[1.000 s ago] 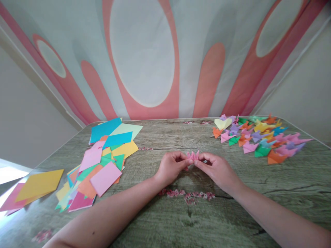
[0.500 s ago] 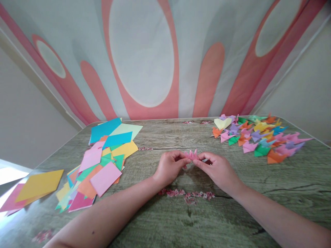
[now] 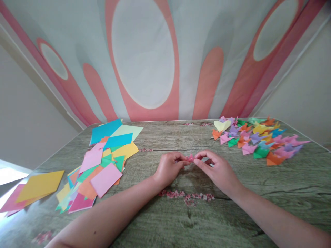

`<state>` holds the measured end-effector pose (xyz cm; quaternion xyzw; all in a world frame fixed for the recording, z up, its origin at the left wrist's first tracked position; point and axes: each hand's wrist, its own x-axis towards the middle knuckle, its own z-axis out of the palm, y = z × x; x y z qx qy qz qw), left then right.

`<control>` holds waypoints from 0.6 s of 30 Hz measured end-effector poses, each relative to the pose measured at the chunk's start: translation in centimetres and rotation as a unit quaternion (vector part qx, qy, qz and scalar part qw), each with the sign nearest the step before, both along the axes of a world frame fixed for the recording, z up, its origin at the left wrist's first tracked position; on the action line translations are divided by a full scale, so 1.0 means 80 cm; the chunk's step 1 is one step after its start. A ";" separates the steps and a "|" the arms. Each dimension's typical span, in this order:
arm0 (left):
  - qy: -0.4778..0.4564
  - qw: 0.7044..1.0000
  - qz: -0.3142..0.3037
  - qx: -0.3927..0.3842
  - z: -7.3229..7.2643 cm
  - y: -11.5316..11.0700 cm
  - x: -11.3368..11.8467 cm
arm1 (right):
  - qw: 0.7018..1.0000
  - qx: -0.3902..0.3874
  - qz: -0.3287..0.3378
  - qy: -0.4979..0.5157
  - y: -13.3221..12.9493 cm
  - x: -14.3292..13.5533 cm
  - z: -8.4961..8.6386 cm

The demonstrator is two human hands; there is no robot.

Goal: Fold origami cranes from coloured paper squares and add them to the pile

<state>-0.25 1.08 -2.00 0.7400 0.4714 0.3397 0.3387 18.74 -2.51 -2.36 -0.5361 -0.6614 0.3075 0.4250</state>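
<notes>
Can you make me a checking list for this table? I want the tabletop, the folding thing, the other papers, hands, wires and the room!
Surface: wood-patterned table, pink flower print
Job's things: small pink folded paper, partly hidden by fingers
Clutter: overlapping coloured sheets left; grouped folded paper shapes right
Hands: left hand and right hand pinch the pink paper
Cables: nothing seen
Surroundings: pale backdrop with coral shapes behind table

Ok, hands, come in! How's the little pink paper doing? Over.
Left hand, right hand: both pinching the pink origami piece. Piece folded, point upward. Coloured paper sheets left, origami birds right, both away from hands.
</notes>
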 end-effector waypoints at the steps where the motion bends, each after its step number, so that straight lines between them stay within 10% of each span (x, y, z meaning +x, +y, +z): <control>1: 0.006 1.000 -0.010 0.009 -0.002 0.000 -0.001 | 1.000 0.013 0.001 -0.007 0.000 0.001 0.000; 6: -0.013 0.999 -0.029 0.038 0.004 0.002 -0.002 | 0.997 0.056 0.003 -0.044 0.001 0.007 0.013; 13: -0.009 0.987 -0.088 0.135 0.073 -0.015 -0.010 | 0.995 0.050 0.002 -0.084 -0.026 0.014 0.040; 18: 0.089 0.981 -0.128 0.118 0.051 -0.067 -0.019 | 0.998 0.025 -0.001 -0.063 -0.078 0.007 0.007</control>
